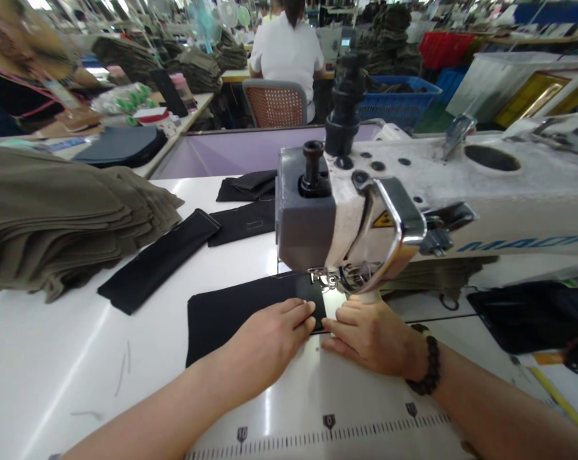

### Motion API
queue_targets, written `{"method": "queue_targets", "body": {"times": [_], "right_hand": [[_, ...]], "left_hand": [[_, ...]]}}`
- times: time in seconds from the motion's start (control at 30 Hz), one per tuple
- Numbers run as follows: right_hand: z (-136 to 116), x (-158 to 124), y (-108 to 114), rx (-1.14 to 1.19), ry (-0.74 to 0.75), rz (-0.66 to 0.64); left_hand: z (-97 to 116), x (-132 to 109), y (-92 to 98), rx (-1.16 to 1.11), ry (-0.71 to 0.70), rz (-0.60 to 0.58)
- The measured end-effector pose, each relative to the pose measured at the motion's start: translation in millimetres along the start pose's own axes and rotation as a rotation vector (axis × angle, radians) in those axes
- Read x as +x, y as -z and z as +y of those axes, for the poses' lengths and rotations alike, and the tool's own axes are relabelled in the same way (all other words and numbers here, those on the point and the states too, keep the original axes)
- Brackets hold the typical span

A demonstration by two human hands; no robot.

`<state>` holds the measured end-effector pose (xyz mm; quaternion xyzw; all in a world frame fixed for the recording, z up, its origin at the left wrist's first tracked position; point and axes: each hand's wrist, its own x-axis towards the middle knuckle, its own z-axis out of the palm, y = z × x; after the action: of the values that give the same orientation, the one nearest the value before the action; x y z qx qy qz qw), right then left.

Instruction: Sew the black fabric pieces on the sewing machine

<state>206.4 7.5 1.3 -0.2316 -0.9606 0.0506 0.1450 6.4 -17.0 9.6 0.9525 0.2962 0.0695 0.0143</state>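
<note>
A dark fabric piece (236, 310) lies flat on the white table, its right end under the presser foot of a sewing machine (308, 217). My left hand (274, 335) rests on the near right part of this fabric, fingers bent and pressed together on it. Just right of it, my right hand (373, 335) touches the fabric's right edge beside the needle area, its fingers curled close together. A dark beaded bracelet (428, 361) circles my right wrist. What my right fingertips may pinch is too small to make out.
Dark folded strips (159, 262) lie behind the fabric, left of the machine. A tall stack of olive fabric (63, 223) fills the left side. A black tray (523, 316) sits at right. Beyond the table, a person in white (286, 48) sits on a chair.
</note>
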Motion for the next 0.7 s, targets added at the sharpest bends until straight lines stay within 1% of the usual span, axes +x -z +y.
{"method": "queue_targets", "body": {"times": [0.07, 0.17, 0.3, 0.43, 0.6, 0.7], "right_hand": [[-0.2, 1.2, 0.3, -0.027, -0.034, 0.006], [-0.2, 3.4, 0.4, -0.039, -0.104, 0.008], [0.7, 6.5, -1.9, -0.034, -0.199, -0.032], [1.4, 8.8, -7.7, -0.085, -0.268, -0.027], [-0.4, 10.9, -14.1, -0.203, -0.297, 0.014], [-1.6, 11.6, -14.9, -0.216, -0.309, 0.018]], "left_hand": [[-2.5, 0.5, -2.0, 0.014, 0.009, 0.004], [-7.1, 2.8, -1.5, 0.006, 0.024, -0.023], [-14.8, 6.7, 0.7, -0.035, 0.078, -0.062], [-21.8, 11.1, -0.8, -0.073, 0.12, -0.024], [-28.9, 15.0, -6.9, -0.112, 0.18, 0.03], [-33.6, 15.6, -11.5, -0.107, 0.199, 0.064]]}}
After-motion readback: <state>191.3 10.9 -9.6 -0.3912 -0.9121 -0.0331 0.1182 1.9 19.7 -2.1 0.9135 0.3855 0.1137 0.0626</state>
